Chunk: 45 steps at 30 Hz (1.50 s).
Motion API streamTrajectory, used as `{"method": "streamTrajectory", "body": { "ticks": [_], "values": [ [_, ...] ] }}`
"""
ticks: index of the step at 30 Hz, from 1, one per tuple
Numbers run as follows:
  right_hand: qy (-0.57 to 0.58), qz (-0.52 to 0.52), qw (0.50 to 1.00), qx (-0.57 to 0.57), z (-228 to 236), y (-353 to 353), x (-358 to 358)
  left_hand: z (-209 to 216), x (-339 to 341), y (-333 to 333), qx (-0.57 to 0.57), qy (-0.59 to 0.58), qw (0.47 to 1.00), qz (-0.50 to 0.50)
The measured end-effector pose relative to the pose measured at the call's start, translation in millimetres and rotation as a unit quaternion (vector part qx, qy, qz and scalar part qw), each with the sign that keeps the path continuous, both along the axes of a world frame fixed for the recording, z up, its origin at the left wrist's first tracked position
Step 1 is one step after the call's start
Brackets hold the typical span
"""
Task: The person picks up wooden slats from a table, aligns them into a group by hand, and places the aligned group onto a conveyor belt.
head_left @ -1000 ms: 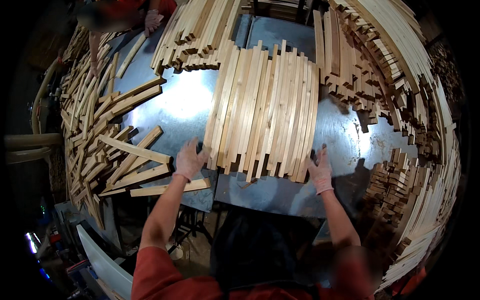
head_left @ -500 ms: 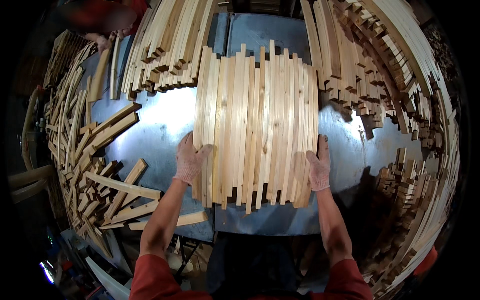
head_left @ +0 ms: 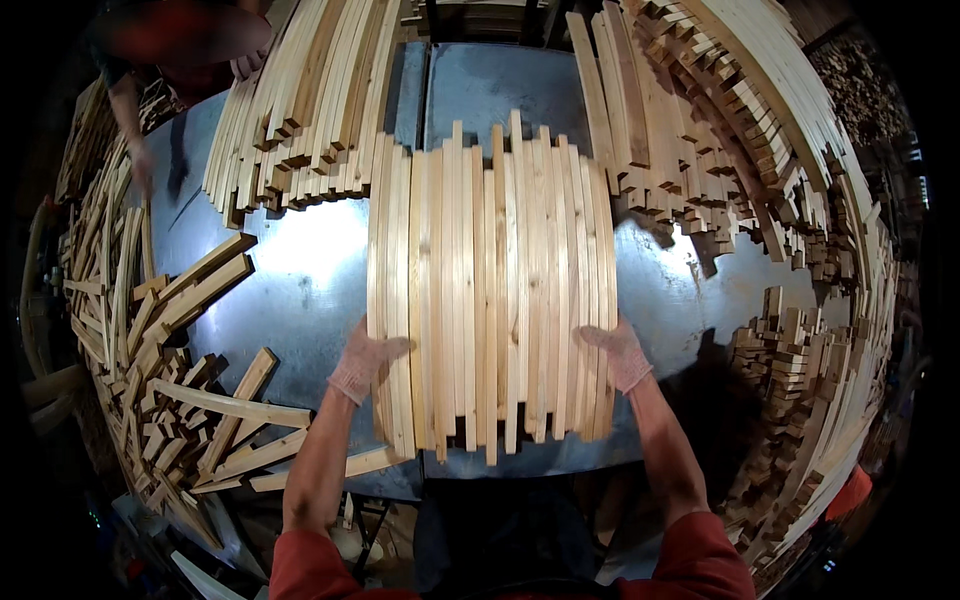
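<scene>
A broad row of pale wooden strips (head_left: 490, 290) lies side by side in front of me, lengthwise away from my body, with uneven ends at both near and far sides. My left hand (head_left: 366, 360), in a light knitted glove, grips the row's left edge, its thumb laid over the top strips. On the opposite edge my right hand (head_left: 616, 355), gloved alike, presses in with its thumb over the top. The fingers of both hands are partly hidden down the sides of the row. Beneath is a metal-topped table (head_left: 290, 300).
A stack of long strips (head_left: 310, 100) stands far left, another stack (head_left: 650, 120) far right. Loose offcuts (head_left: 170, 400) are heaped at the left. More short pieces (head_left: 790, 350) are piled at the right. A co-worker's hand (head_left: 140, 165) reaches in at the upper left.
My view has shifted, so everything sits lower and further left. My right thumb has come further over the strips. The co-worker's hands have left the two strips they held, which are gone from there.
</scene>
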State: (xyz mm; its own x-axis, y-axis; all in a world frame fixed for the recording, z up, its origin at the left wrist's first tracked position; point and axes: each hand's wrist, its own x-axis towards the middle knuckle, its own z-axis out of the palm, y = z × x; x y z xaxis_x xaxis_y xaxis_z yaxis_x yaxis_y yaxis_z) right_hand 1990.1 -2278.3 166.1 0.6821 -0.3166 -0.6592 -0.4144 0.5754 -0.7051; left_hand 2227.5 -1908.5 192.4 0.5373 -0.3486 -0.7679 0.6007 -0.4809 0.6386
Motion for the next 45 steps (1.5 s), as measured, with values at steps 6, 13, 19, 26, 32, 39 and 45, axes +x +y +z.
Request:
{"method": "streamTrajectory", "body": {
  "ticks": [6, 13, 19, 26, 32, 39, 45],
  "values": [
    [0.042, -0.011, 0.999, 0.027, 22, 30, -68, 8, -78, 42, -0.081, 0.022, 0.995, 0.058],
    [0.034, 0.01, 0.999, 0.035, 33, 42, -141, 29, -168, 70, -0.03, 0.038, 0.994, 0.094],
    [-0.01, 0.049, 0.996, 0.073, 52, 59, -192, 68, -269, 98, -0.084, -0.027, 0.985, 0.148],
    [-0.081, 0.169, 0.979, 0.076, 59, 72, -222, 141, -397, 147, 0.0, -0.168, 0.964, 0.206],
    [-0.147, 0.286, 0.944, 0.072, 162, 135, -197, 243, -522, 188, -0.004, -0.237, 0.908, 0.347],
    [-0.214, 0.466, 0.855, 0.082, 253, 250, -194, 333, -679, 240, -0.047, -0.264, 0.809, 0.523],
    [-0.225, 0.614, 0.755, 0.049, 367, 394, -241, 405, -822, 301, -0.039, -0.225, 0.722, 0.653]
  ]
}}
